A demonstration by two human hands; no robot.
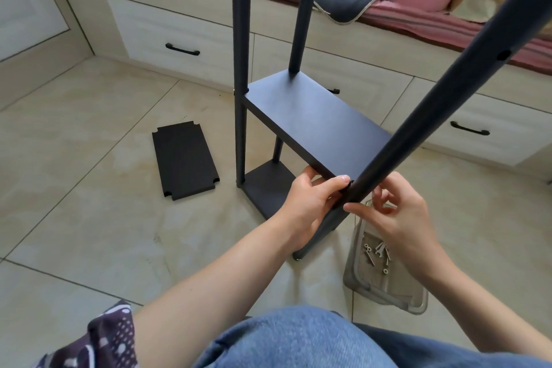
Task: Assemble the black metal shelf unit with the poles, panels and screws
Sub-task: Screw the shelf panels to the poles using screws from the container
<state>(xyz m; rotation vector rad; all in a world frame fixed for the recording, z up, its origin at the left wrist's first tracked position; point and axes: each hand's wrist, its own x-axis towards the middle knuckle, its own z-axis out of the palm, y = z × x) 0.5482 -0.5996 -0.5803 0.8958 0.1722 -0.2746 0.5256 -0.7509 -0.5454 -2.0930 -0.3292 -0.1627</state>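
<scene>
Your left hand (310,200) grips the near pole (418,128) at the middle panel (316,125); your right hand's (397,218) fingers seemingly pinch a screw there, tray (385,284) at five o'clock.

Upright black shelf unit (316,122), spare panel (185,160) flat

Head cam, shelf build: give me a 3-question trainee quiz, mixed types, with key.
1. True or false: the spare panel lies flat on the floor tiles, apart from the shelf unit.
2. What holds the loose screws? A) clear tray B) drawer C) cushion
3. Fill in: both hands meet at the near pole, at the ____ panel's corner.

Key
1. True.
2. A, the clear tray.
3. Middle; left hand grips pole and panel edge, right hand fingers touch the pole.
</scene>
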